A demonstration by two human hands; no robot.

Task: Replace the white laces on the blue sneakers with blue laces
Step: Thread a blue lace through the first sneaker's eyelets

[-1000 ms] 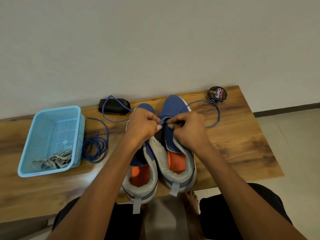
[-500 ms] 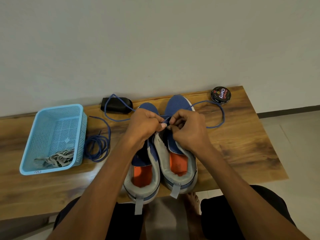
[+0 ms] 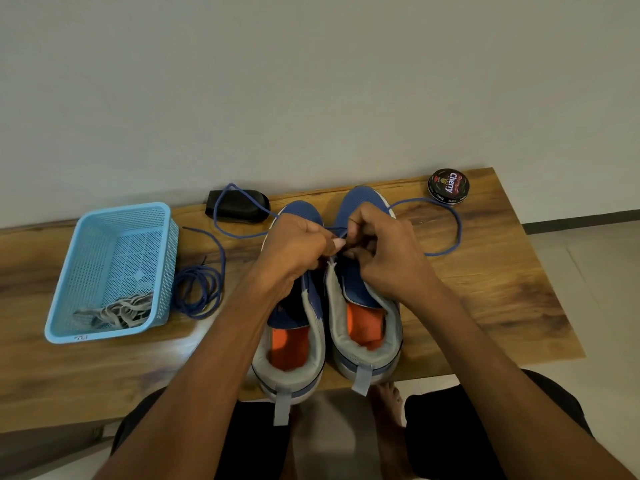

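Two blue sneakers with grey collars and orange insoles stand side by side on the wooden bench, heels toward me: the left sneaker [image 3: 294,327] and the right sneaker [image 3: 363,306]. My left hand [image 3: 294,247] and my right hand [image 3: 384,247] meet over the right sneaker's eyelets, both pinching a blue lace [image 3: 457,230]. One end of that lace loops right across the bench; the other trails left over a black object. A second blue lace [image 3: 197,289] lies coiled beside the basket. White laces [image 3: 117,310] lie inside the basket.
A light blue plastic basket [image 3: 114,216] stands at the left of the wooden bench [image 3: 502,289]. A black brush-like object [image 3: 239,206] lies by the wall. A round shoe polish tin [image 3: 448,186] sits at the far right corner. My knees and a bare foot show below the bench edge.
Both hands stayed pinched together over the right sneaker, shifting slightly toward its toe. The lace loops on the bench barely moved.
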